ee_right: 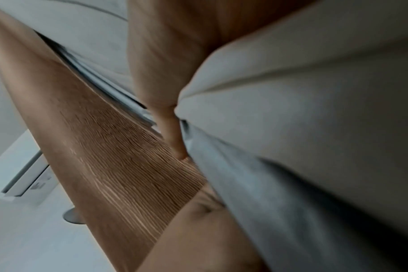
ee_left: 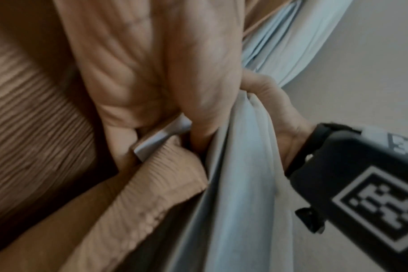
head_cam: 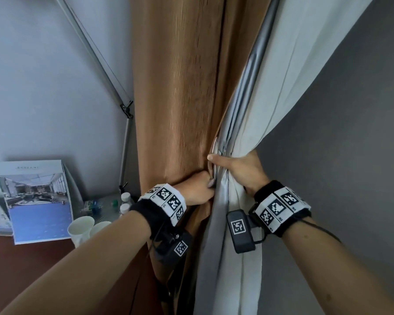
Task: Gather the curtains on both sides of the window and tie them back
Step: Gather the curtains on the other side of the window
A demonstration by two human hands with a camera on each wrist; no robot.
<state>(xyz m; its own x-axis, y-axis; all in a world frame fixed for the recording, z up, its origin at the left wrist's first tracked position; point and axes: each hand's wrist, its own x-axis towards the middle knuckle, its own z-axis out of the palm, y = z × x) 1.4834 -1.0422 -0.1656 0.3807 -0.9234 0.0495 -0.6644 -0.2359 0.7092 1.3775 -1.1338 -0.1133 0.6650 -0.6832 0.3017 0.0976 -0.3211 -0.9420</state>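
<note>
A brown ribbed curtain (head_cam: 180,87) hangs in the middle, with a pale grey curtain layer (head_cam: 282,76) bunched beside it on the right. My left hand (head_cam: 197,186) grips the brown curtain's hemmed edge (ee_left: 151,193), and a short grey strip (ee_left: 162,137) shows between its curled fingers (ee_left: 151,73). Just right of it and touching, my right hand (head_cam: 239,169) holds the gathered grey fabric (ee_left: 233,184), thumb stretched along the folds and fingers hidden behind them. In the right wrist view a finger (ee_right: 170,128) lies in the seam between brown curtain (ee_right: 119,165) and grey fabric (ee_right: 291,138).
At lower left a dark wooden desk (head_cam: 21,269) carries a leaning printed board (head_cam: 37,201), two white paper cups (head_cam: 81,230) and small bottles (head_cam: 125,201). A slanted metal rod (head_cam: 100,64) runs close to the curtain's left side. A grey wall (head_cam: 350,133) stands at the right.
</note>
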